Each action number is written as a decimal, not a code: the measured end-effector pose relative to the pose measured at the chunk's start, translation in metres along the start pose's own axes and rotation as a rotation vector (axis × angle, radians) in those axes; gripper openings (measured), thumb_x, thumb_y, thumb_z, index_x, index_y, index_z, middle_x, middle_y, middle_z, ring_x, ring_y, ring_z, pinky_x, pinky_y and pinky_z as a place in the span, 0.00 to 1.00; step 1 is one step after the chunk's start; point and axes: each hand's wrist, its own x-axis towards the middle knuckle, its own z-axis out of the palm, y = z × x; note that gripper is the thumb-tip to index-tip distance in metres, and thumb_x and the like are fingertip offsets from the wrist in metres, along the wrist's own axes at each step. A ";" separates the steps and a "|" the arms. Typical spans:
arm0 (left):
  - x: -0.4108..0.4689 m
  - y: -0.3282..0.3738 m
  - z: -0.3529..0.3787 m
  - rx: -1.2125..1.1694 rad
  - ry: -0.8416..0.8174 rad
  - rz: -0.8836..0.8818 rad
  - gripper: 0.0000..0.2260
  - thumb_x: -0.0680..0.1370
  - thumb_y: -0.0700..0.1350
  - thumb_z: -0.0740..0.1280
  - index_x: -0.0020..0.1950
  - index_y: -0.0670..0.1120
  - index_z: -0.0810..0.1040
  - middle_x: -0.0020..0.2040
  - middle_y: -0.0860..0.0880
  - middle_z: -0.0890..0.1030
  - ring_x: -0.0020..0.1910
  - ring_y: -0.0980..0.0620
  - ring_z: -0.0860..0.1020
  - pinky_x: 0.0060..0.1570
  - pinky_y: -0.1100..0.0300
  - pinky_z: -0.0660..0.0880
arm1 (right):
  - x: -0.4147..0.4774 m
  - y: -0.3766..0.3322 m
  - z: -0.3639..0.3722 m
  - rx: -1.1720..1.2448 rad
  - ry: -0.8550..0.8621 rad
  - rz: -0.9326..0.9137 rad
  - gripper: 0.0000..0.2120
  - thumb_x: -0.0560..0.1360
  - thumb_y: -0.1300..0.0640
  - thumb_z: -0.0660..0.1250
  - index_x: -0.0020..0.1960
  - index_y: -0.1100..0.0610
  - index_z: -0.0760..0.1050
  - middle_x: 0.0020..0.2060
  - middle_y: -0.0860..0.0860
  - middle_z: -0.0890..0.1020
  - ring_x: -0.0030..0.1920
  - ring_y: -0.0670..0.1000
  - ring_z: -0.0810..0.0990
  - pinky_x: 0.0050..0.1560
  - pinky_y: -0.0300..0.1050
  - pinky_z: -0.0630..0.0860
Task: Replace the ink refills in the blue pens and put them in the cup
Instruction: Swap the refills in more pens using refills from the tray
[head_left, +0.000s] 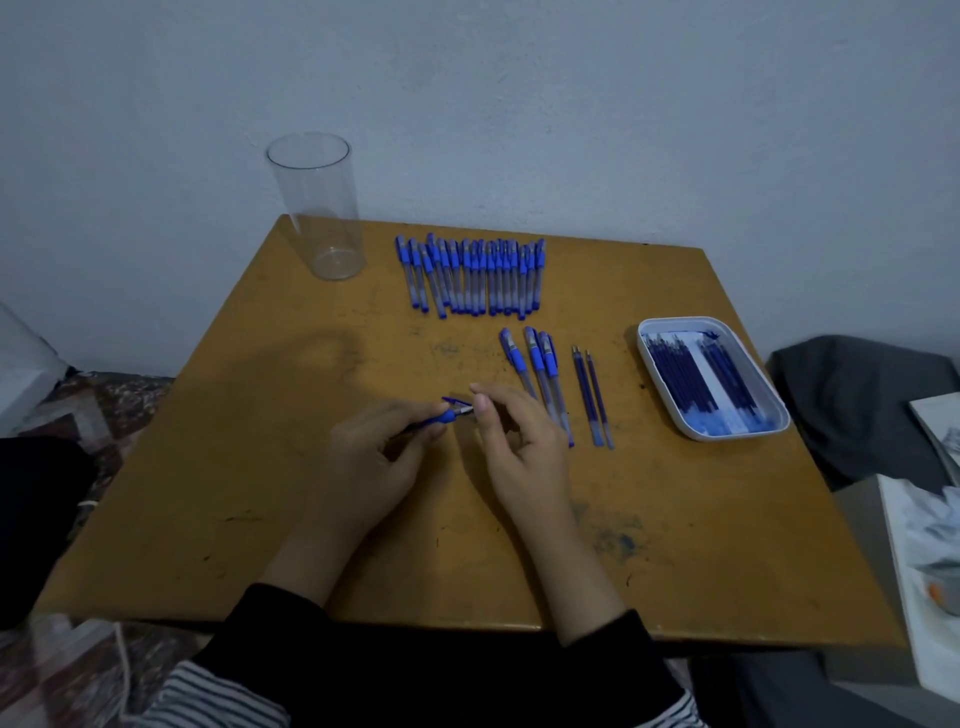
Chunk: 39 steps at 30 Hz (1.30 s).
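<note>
Head view: at frame centre, the left hand (374, 457) grips a pen (444, 415) by its barrel; the right hand (519, 441) pinches its tip end. The cup (317, 208) stands empty at upper left. Risk: a freed tip piece may slip from the pinch and roll off the table (260, 467).

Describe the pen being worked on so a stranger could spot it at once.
On the brown table, look just in front of centre, where the person's two hands meet. The left hand grips a blue pen, its silver tip by the right hand. Unlike the back row of pens and the three pens lying nearby, it alone is held.
</note>
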 end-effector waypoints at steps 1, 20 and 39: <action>0.000 0.001 0.000 -0.001 -0.002 0.006 0.08 0.76 0.40 0.74 0.55 0.45 0.86 0.50 0.57 0.84 0.50 0.61 0.82 0.51 0.67 0.76 | 0.000 0.001 0.000 0.006 -0.024 0.017 0.09 0.80 0.54 0.66 0.55 0.56 0.82 0.47 0.46 0.83 0.50 0.44 0.81 0.48 0.36 0.76; -0.001 -0.003 0.001 -0.063 0.021 -0.081 0.09 0.74 0.42 0.74 0.53 0.47 0.87 0.48 0.60 0.84 0.48 0.65 0.82 0.49 0.71 0.74 | 0.000 -0.001 -0.003 0.172 -0.063 0.030 0.06 0.78 0.61 0.69 0.54 0.55 0.80 0.47 0.45 0.82 0.50 0.49 0.81 0.49 0.45 0.79; -0.001 0.001 0.000 -0.072 0.006 -0.060 0.10 0.73 0.36 0.77 0.53 0.43 0.87 0.50 0.55 0.85 0.49 0.66 0.82 0.51 0.73 0.74 | 0.003 0.003 -0.003 0.279 -0.167 0.151 0.06 0.78 0.64 0.68 0.49 0.53 0.79 0.41 0.42 0.80 0.45 0.44 0.79 0.47 0.36 0.75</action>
